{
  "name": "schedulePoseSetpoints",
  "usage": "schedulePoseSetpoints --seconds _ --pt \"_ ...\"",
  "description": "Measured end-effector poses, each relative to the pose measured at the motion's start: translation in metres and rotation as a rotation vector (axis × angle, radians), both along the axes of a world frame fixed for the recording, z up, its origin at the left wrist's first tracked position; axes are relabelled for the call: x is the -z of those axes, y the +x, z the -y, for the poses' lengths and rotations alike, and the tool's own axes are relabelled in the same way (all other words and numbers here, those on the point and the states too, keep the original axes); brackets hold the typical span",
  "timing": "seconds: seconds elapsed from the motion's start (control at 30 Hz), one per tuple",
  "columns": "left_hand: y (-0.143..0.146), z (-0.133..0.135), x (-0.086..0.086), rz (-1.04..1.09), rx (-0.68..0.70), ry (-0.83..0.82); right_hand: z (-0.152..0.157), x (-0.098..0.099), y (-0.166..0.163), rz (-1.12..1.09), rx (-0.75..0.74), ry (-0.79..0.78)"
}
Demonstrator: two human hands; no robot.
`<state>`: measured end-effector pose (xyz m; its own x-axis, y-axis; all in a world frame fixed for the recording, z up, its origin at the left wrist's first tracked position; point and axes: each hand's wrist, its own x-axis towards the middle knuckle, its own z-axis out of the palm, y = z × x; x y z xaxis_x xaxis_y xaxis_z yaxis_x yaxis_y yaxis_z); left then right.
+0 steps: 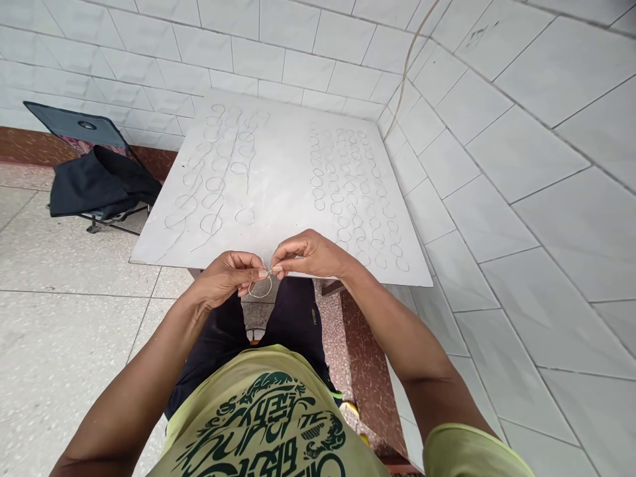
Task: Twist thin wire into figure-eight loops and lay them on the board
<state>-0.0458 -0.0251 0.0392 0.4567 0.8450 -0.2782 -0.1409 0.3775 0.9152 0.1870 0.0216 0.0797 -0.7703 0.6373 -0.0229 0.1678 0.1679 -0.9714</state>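
Observation:
A thin wire loop (260, 296) hangs between my hands, just off the front edge of the white table (283, 192). My left hand (231, 275) pinches it between thumb and fingers at the top of the ring. From the other side my right hand (305, 255) pinches the same wire where its ends meet, fingertips almost touching the left ones. One short wire end sticks up above the pinch. Exactly how the ends cross is too small to make out.
On the table's left lie several wire rings with long tails (211, 223); on its right, rows of small wire rings (342, 209). A folding chair (79, 126) with dark cloth (102, 182) stands left. Tiled walls (497, 165) border the back and right.

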Motion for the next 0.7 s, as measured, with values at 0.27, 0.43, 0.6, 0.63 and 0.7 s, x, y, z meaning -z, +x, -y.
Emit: schedulePoseSetpoints --seconds 0.27,0.43,0.6,0.63,0.7 --pt "-0.003 -0.004 -0.001 -0.017 -0.112 0.016 -0.002 0.009 0.003 -0.021 0.237 0.088" --pt "-0.005 0.002 0.009 -0.012 -0.206 -0.003 -0.001 0.020 0.002 -0.067 0.269 0.047" --pt "-0.001 0.007 0.010 0.003 -0.236 -0.042 -0.001 0.030 -0.003 -0.110 0.244 0.028" --pt "-0.001 0.007 0.009 0.006 -0.234 -0.048 -0.001 0.031 -0.004 -0.110 0.239 0.033" --pt "0.001 0.007 0.010 0.016 -0.235 -0.060 0.000 0.031 -0.006 -0.092 0.235 0.064"
